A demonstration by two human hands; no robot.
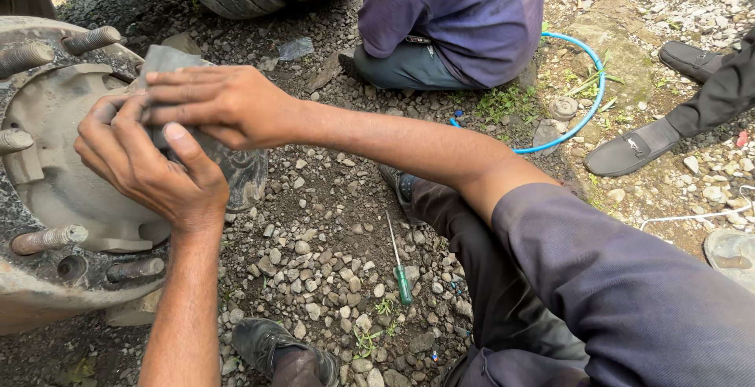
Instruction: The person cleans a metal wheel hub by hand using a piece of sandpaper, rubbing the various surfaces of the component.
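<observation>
We press a grey abrasive sheet point(169, 60) against the wheel hub point(59, 175), left hand point(149, 168) and right hand point(220, 104) both closed on it in a firm grip; rubbing the hub face seems the step in hand, calling next for steady strokes.

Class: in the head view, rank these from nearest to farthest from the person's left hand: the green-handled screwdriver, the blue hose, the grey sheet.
1. Grey sheet: pinched at the wheel hub by the left hand.
2. Green-handled screwdriver: on the gravel, lower right of the hand.
3. Blue hose: far right, beside the crouching person.
</observation>
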